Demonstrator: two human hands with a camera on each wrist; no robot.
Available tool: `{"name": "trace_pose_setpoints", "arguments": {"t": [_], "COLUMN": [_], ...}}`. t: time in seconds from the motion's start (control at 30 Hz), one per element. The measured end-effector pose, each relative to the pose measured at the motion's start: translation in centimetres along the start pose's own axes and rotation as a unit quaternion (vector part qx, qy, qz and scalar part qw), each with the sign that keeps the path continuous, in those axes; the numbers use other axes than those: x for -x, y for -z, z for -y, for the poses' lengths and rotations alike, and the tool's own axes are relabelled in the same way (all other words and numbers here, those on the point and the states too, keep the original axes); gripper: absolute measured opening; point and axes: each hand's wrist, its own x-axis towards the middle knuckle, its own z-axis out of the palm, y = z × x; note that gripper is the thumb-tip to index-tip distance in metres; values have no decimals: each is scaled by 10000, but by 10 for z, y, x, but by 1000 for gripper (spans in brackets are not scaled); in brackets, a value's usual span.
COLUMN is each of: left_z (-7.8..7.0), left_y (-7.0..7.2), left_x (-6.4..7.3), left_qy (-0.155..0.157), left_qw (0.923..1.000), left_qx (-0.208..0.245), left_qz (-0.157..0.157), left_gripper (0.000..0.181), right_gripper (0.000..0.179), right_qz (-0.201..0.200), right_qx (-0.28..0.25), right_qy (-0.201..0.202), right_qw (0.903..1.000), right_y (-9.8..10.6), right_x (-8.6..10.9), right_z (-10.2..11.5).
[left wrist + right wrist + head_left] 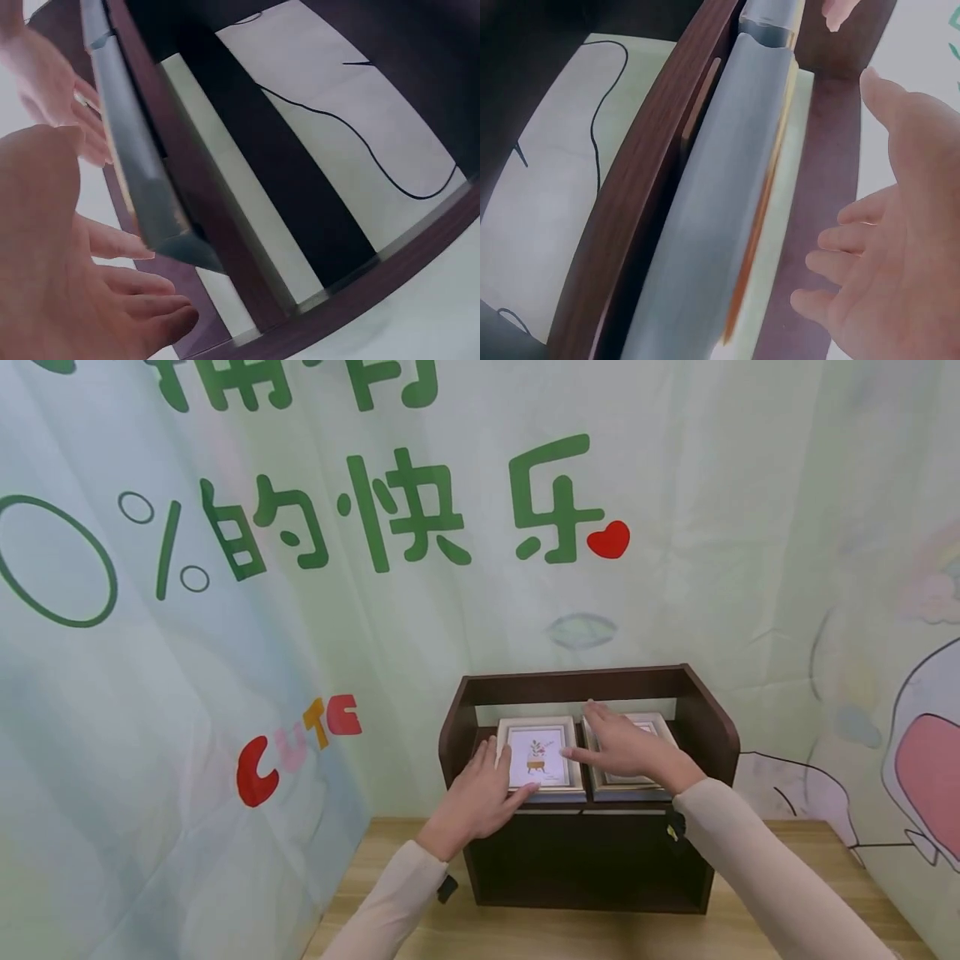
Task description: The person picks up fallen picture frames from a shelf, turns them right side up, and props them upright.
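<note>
Two hands (477, 789) (624, 745) near picture frames' (542, 758) (632, 791) edges

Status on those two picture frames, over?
Left hand at left frame, fingers extended. Right hand partly hiding right frame. Both frames on dark shelf.

The two picture frames (541, 752) have pale gold borders; the left one's white print (537, 752) shows reddish blooms, green leaves and an orange-brown stand. The shelf unit (588, 860) is dark brown, the counter (397, 852) light wood-grained, both sleeves (772, 868) cream. Dark green characters (409, 512) and a red heart (609, 540) mark the pale green backdrop (720, 577).
</note>
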Motion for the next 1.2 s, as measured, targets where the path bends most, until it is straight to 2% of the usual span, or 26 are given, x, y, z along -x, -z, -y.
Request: {"name": "trace_pose_setpoints", "arguments": {"t": [0.23,0.53,0.8,0.97,1.2], "left_z": [5,4,0,0,0], "left_y": [-10,-17,-21,-21,-20], "left_x": [-2,-4,-1,-1,0], "left_qy": [-50,273,575,562,544], "left_qw": [9999,9985,9962,9967,9958], "left_qx": [-139,367,536,516,675], "left_qz": [66,285,379,266,297], "left_gripper": [87,88,95,93,91], "right_gripper": [97,95,101,100,100], "right_qz": [314,458,573,556,597], "right_qx": [1,56,-4,95,198], "right_qy": [-74,-167,-277,-227,-139], "right_qw": [9995,9988,9980,9981,9979], "right_y": [-12,-26,-38,-39,-39], "right_x": [-20,-35,-36,-39,-41], "right_z": [1,-3,-9,-8,-6]}}
